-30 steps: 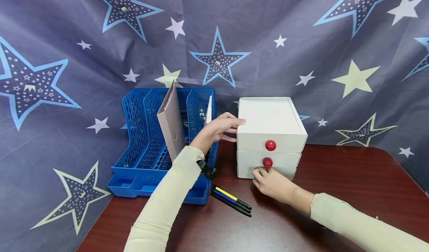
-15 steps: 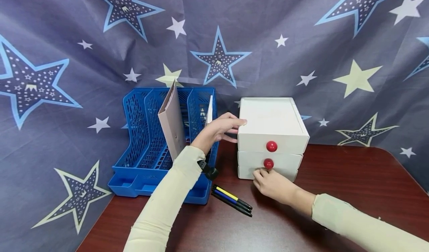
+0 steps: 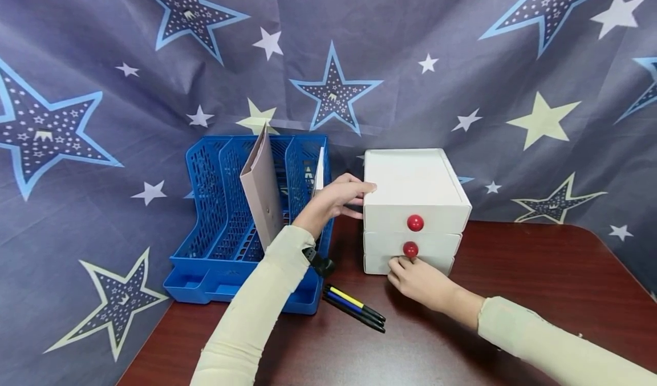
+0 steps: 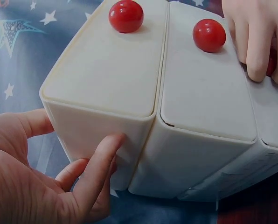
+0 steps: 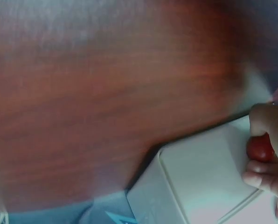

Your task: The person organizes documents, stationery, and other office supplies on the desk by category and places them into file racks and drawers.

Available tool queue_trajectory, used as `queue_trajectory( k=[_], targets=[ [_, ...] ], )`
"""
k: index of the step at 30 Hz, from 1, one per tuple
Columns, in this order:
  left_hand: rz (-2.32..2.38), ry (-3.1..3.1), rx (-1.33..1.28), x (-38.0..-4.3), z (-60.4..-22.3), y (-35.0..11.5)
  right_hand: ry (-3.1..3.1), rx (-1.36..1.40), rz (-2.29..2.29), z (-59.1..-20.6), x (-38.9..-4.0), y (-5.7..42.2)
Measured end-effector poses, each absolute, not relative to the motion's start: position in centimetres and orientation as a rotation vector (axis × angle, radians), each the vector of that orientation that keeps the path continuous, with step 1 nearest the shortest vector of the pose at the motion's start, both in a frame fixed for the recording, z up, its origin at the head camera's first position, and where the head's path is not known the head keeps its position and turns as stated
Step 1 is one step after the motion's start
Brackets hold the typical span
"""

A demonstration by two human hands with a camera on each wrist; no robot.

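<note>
A white desktop drawer box (image 3: 410,175) with three stacked drawers stands on the table. Red ball knobs sit on the top drawer (image 3: 395,219) and the middle drawer (image 3: 380,243). My left hand (image 3: 341,196) rests against the box's left side, its thumb at the top edge; in the left wrist view, loosely bent fingers (image 4: 101,163) touch the side wall. Low at the front, my right hand (image 3: 421,283) pinches the bottom drawer's red knob (image 5: 259,148) between thumb and fingers, mostly covering it. All three drawers appear closed.
Left of the box stands a blue file organizer (image 3: 205,280) with a beige folder (image 3: 267,198) and white papers (image 3: 320,169) upright in it. Three pens (image 3: 354,306) lie on the reddish-brown table (image 3: 539,283) between my arms. A star-patterned cloth (image 3: 410,106) hangs behind.
</note>
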State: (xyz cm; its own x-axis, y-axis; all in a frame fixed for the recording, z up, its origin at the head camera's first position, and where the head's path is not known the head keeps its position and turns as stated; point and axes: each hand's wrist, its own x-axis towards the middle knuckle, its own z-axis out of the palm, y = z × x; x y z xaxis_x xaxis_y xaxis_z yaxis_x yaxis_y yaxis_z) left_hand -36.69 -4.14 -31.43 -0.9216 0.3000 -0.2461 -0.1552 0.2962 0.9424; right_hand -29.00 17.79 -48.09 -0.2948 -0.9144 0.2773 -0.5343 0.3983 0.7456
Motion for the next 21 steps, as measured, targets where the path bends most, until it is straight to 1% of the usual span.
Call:
queue_trajectory(
  k=[7,21],
  targets=[
    [1.645,2.220,0.128,-36.6,-31.1,-3.8,-1.982,1.208,-0.635,-48.1,-28.7,17.6],
    [1.630,2.251,0.086,-36.6,-31.1,-3.4,-2.004,1.167,-0.677,-47.9,-28.0,17.3]
  ],
)
